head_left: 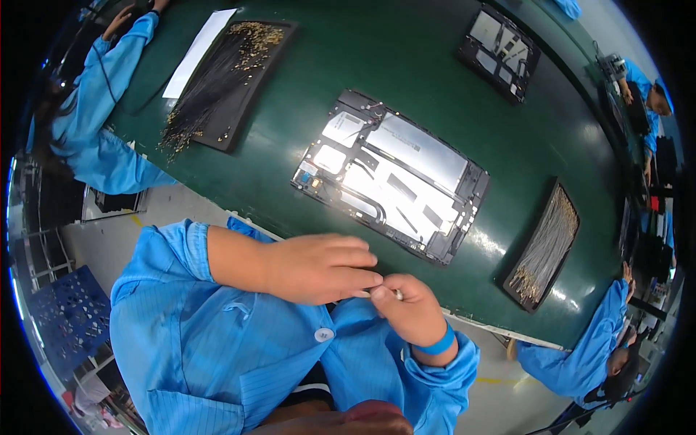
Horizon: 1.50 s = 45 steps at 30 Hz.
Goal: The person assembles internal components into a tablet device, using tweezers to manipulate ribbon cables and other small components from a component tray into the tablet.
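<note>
At the table's near edge, in front of my chest, my two hands meet at the fingertips. My left hand (319, 268) reaches across with its fingers pressed together, their tips against the right thumb. A blue band circles the wrist of my right hand (412, 310), whose fingers are curled in a pinch. A small pale bit (398, 294) shows at the right fingers; it is too small to name, and the fingers hide the rest. Just beyond the hands lies an opened tablet (391, 174), with silver battery panels and black strips inside its dark frame.
On the green table (290, 196), a dark tray (250, 94) of black cables with gold ends lies left, beside a white sheet (199, 54). Another tray (516, 262) of grey cables lies right. A second opened tablet (500, 52) lies far right. Co-workers in blue sit at both sides.
</note>
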### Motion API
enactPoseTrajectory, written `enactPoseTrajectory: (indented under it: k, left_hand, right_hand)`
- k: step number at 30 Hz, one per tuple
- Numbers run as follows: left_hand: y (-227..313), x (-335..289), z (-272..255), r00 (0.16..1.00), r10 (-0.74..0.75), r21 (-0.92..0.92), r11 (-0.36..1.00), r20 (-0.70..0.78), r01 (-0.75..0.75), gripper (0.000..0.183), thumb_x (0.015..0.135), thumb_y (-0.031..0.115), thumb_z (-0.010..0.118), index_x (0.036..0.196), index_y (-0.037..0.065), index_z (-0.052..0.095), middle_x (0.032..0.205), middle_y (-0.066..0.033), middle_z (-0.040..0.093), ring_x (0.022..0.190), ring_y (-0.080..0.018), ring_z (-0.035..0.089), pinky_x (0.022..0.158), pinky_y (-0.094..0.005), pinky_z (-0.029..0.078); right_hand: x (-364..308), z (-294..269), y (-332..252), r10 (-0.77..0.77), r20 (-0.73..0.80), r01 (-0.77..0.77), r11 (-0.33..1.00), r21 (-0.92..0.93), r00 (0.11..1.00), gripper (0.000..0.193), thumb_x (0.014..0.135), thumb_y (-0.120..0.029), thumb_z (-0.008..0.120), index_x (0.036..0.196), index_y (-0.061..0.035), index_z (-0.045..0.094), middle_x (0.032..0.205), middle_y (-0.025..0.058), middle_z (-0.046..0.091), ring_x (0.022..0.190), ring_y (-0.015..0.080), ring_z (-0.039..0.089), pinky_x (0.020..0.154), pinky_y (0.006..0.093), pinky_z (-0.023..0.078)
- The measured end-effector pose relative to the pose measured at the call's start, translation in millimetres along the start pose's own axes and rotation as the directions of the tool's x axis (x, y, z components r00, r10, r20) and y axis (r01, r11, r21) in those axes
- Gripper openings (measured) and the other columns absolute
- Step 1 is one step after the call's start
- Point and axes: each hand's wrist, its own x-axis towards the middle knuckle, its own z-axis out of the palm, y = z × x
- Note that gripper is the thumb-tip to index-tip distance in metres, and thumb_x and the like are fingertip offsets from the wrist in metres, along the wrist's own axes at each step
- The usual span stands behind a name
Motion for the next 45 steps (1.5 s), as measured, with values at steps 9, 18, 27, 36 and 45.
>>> enactPoseTrajectory:
  k: [9, 18, 27, 36, 45]
  left_hand:
    - [-12.0, 15.6, 13.4, 0.996, -0.074, 0.231, 0.969, -0.057, 0.086, 0.016, 0.066, 0.011, 0.057, 0.080, 0.005, 0.055, 0.068, -0.0047, 0.052, 0.064, -0.0203, 0.052, 0.056, -0.0304, 0.042]
    - [-31.6, 26.5, 25.7, 0.973, -0.220, 0.450, 0.878, 0.072, 0.165, 0.020, 0.065, 0.012, 0.062, 0.085, 0.008, 0.058, 0.077, -0.0037, 0.050, 0.086, -0.0217, 0.048, 0.074, -0.0333, 0.035]
    - [-26.2, 34.2, 25.8, 0.959, -0.265, 0.471, 0.862, 0.099, 0.190, 0.017, 0.066, 0.012, 0.061, 0.083, 0.009, 0.058, 0.074, -0.0036, 0.050, 0.085, -0.0220, 0.047, 0.073, -0.0331, 0.035]
    - [-24.7, 37.3, 27.8, 0.974, -0.219, 0.477, 0.863, 0.055, 0.167, 0.019, 0.065, 0.012, 0.052, 0.082, 0.008, 0.057, 0.069, -0.0034, 0.046, 0.081, -0.0204, 0.045, 0.073, -0.0324, 0.033]
    - [-23.2, 36.8, 24.7, 0.957, -0.281, 0.451, 0.866, 0.077, 0.218, 0.018, 0.065, 0.011, 0.060, 0.083, 0.008, 0.058, 0.075, -0.0046, 0.050, 0.087, -0.0236, 0.047, 0.074, -0.0339, 0.035]
  right_hand:
    - [13.2, -3.3, 7.2, 0.222, -0.304, 0.013, 0.789, 0.615, 0.926, 0.019, 0.083, -0.021, 0.050, 0.087, -0.0026, 0.049, 0.076, 0.0081, 0.055, 0.053, 0.0111, 0.047, 0.046, 0.0228, 0.040]
    - [34.0, -4.2, -3.8, -0.051, -0.815, 0.410, 0.882, 0.234, 0.577, 0.043, 0.088, -0.030, 0.033, 0.112, 0.0058, 0.032, 0.095, 0.0137, 0.054, 0.073, 0.0144, 0.049, 0.068, 0.0267, 0.041]
    - [46.0, 3.6, 25.1, -0.432, -0.806, 0.506, 0.840, -0.197, 0.404, 0.027, 0.090, -0.020, 0.029, 0.108, 0.0000, 0.034, 0.095, 0.0158, 0.055, 0.076, 0.0166, 0.050, 0.072, 0.0300, 0.040]
    - [51.3, 0.7, 36.2, -0.589, -0.716, 0.524, 0.772, -0.360, 0.375, 0.025, 0.089, -0.019, 0.034, 0.105, -0.0013, 0.036, 0.089, 0.0163, 0.056, 0.075, 0.0185, 0.053, 0.071, 0.0302, 0.043]
    - [49.9, 3.7, 28.7, -0.540, -0.736, 0.540, 0.793, -0.283, 0.408, 0.021, 0.086, -0.018, 0.040, 0.097, -0.0009, 0.044, 0.081, 0.0141, 0.057, 0.073, 0.0204, 0.056, 0.069, 0.0297, 0.043]
